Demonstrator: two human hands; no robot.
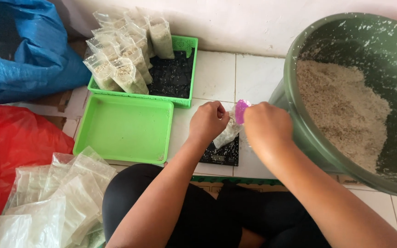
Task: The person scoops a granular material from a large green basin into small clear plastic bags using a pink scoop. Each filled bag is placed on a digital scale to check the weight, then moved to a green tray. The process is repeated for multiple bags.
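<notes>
Filling small clear bag over black scale: our left hand pinches bag mouth, right hand grips pink scoop. Filled bags half-fill far green tray; near tray bare, empty bags left, green tub holds grain.

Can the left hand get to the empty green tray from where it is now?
Probably yes. The left hand pinches the small clear bag just right of the empty green tray, with nothing between them, though it would first have to let go of the bag.
</notes>
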